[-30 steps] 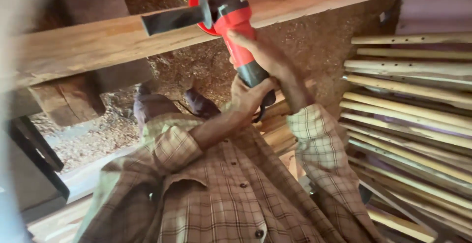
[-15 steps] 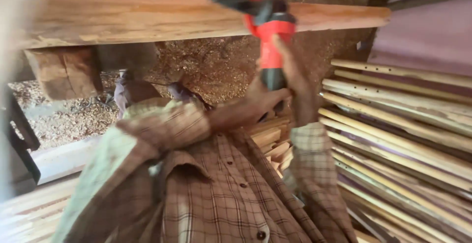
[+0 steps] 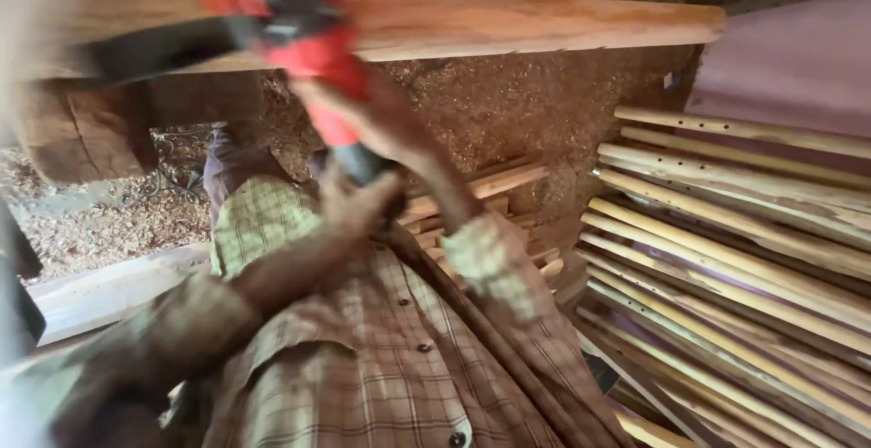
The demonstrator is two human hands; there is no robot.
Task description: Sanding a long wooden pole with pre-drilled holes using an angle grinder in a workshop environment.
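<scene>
Nearest the camera is the person's plaid shirt (image 3: 363, 384), filling the lower middle of the view, with both sleeved forearms rising from it toward the tool. The left hand (image 3: 354, 203) is wrapped around the dark rear handle of the red power tool (image 3: 308, 58), low on the grip, which looks like a steadying hold that takes the weight from behind. The right hand (image 3: 363, 112) lies further up, at about 12 o'clock from the left one, closed around the red body just below the head; two hands stacked along one handle suggest the tool is heavy or needs firm guiding. Motion blur hides the fingers, so how tightly each wraps cannot be told. A dark cord or hose (image 3: 490, 339) trails from the handle toward 5 o'clock across the shirt. The tool's head sits at 11 o'clock from the hands, overlapping the long wooden beam (image 3: 544, 22) that runs across the top; whether it touches the wood cannot be told. At 3 o'clock, well apart, pale peeled poles (image 3: 726, 258) are stacked. Sawdust (image 3: 508, 112) covers the ground beyond.
</scene>
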